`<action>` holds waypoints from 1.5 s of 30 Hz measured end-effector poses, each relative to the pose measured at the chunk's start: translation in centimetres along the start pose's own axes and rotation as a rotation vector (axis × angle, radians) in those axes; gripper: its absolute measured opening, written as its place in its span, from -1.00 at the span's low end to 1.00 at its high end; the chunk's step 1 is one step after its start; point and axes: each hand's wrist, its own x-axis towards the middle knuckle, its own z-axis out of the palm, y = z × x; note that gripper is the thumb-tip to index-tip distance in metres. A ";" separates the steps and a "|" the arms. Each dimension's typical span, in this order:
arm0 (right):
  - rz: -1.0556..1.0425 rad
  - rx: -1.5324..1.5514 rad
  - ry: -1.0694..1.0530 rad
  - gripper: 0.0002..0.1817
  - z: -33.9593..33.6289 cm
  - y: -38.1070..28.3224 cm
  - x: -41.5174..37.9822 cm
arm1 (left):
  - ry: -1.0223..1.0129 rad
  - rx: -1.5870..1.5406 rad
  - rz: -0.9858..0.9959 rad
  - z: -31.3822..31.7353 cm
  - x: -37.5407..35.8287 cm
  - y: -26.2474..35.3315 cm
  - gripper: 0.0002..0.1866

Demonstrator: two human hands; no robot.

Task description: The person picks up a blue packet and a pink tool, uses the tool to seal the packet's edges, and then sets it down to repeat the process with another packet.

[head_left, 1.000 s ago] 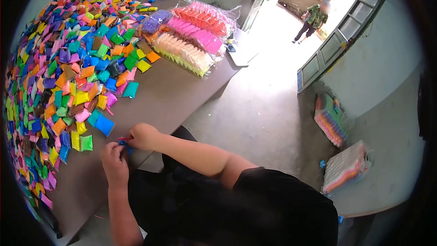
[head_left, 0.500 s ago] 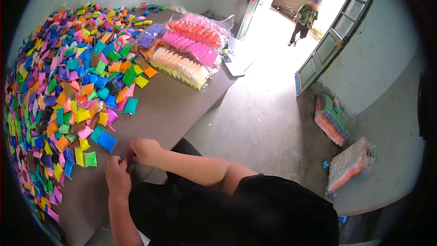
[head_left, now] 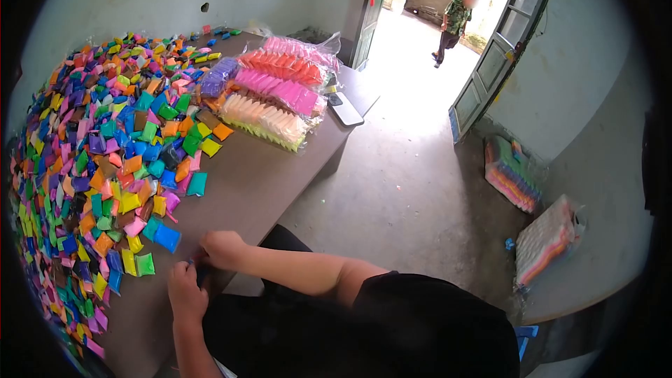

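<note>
While the left hand (head_left: 187, 292) pinches a small dark-blue item (head_left: 202, 274) over the near edge of the tabletop (head_left: 234, 192), the right hand (head_left: 223, 249) curls close beside it, its fingertips hidden, so I cannot tell its grip. Just beyond lies a blue packet (head_left: 167, 239), at the edge of a broad heap of colorful packets (head_left: 105, 147). Farther off, clear-bagged rows of packets (head_left: 276, 91) rest near a phone (head_left: 345, 108); past the open door (head_left: 486, 73), a person (head_left: 455, 21) is outside.
</note>
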 end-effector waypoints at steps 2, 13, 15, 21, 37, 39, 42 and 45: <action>-0.013 -0.013 0.014 -0.65 0.4 0.1 0.1 | 0.005 0.010 0.004 0.2 -0.3 -0.2 -0.62; -0.176 0.130 0.076 -0.80 -2.0 2.3 -1.1 | 0.157 0.069 0.048 1.3 -1.8 -1.1 -0.73; -0.240 0.085 0.082 -0.83 -2.6 2.4 -0.8 | 0.146 0.064 0.004 1.6 -1.7 -1.2 -0.75; -0.601 -0.410 0.185 -0.93 -2.2 1.7 0.5 | 0.251 0.025 0.034 1.7 -1.6 -1.2 -0.79; -0.715 -0.496 0.124 -0.90 -2.2 0.6 1.8 | 0.245 -0.047 0.022 1.9 -1.8 -2.0 -0.78; -0.710 -0.523 0.092 -0.92 -2.2 0.6 2.1 | 0.248 -0.043 0.035 1.7 -1.8 -2.1 -0.78; -0.541 -0.351 0.060 -0.93 -2.2 0.3 1.5 | 0.219 0.059 0.067 0.9 -1.8 -2.0 -0.80; -0.352 -0.139 0.012 -0.91 -2.4 0.0 0.2 | 0.267 0.023 0.043 0.7 -2.0 -1.9 -0.82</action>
